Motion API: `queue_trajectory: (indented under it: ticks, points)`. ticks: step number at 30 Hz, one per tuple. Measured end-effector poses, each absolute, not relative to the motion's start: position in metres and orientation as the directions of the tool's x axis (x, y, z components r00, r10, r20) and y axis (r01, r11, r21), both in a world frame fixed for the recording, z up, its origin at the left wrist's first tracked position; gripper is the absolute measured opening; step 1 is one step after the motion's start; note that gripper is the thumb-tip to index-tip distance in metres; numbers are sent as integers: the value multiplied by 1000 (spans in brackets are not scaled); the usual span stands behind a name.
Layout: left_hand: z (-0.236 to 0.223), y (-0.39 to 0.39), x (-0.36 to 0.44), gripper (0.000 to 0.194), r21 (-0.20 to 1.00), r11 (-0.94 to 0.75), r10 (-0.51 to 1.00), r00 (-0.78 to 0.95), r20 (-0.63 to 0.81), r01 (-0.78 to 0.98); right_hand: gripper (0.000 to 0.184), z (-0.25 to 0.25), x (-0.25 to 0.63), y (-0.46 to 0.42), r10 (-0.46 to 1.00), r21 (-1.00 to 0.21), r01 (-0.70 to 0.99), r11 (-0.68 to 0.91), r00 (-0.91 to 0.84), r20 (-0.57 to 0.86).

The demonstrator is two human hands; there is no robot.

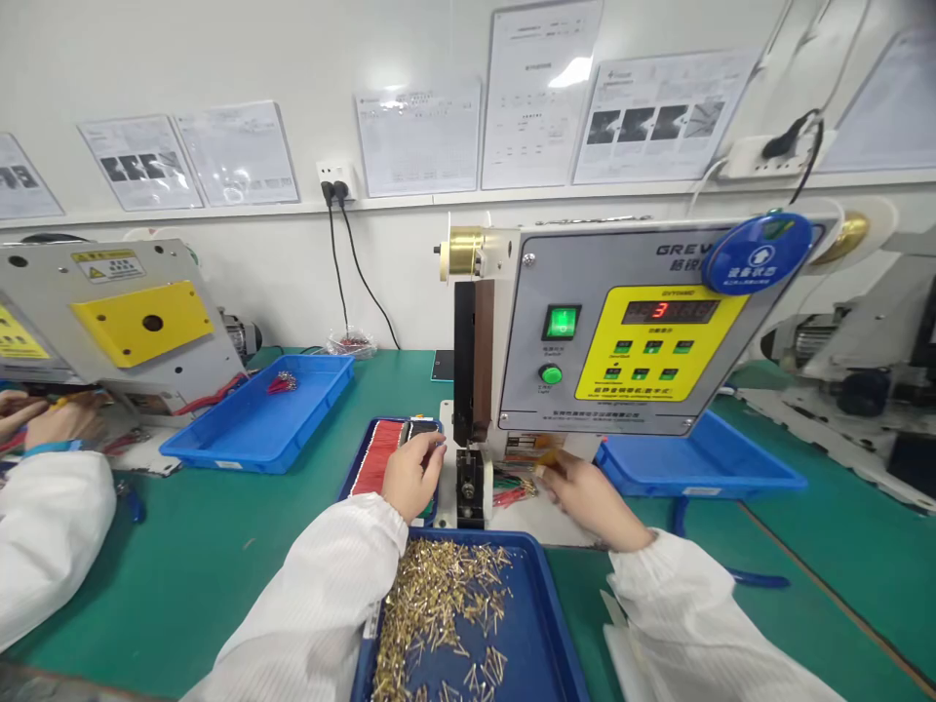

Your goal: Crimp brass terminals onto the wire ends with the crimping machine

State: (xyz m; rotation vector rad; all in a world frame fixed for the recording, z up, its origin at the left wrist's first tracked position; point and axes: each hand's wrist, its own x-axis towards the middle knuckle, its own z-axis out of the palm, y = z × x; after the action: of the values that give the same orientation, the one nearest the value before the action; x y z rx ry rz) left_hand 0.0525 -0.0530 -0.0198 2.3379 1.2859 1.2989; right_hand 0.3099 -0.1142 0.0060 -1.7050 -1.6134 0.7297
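My left hand [414, 476] is above the right part of a blue tray of red wires [378, 458], just left of the machine's black clamp block [469, 487]. Its thumb and fingertips are pressed together, and whatever they hold is too small to tell. On the other side of the block, my right hand [585, 495] is closed beside a small bundle of red and green wires [516, 490]. Something yellowish shows at its fingertips; I cannot make out what. Below both hands stands a dark blue tray [533, 595] with many loose gold metal pins [439, 595].
The grey machine with a yellow control panel [658, 341] rises directly ahead. Blue trays stand at left [255, 419] and right [702, 463]. Blue-handled pliers [757, 579] lie at right. A co-worker's hand [65, 421] works at another machine on the far left.
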Motion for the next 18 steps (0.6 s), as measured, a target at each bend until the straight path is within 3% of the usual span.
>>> queue_trajectory:
  ticks: [4, 13, 18]
  points:
    - [-20, -53, 54, 20, 546, -585, 781, 233, 580, 601, 18, 0, 312, -115, 990, -627, 774, 93, -2, 144]
    - [-19, -52, 56, 24, 527, -600, 769, 252, 588, 602, 16, -4, 308, -114, 954, -479, 876, 51, 100, 284]
    - [-19, -52, 56, 22, 506, -604, 761, 258, 595, 616, 17, -6, 304, -114, 970, -439, 898, -2, 109, 218]
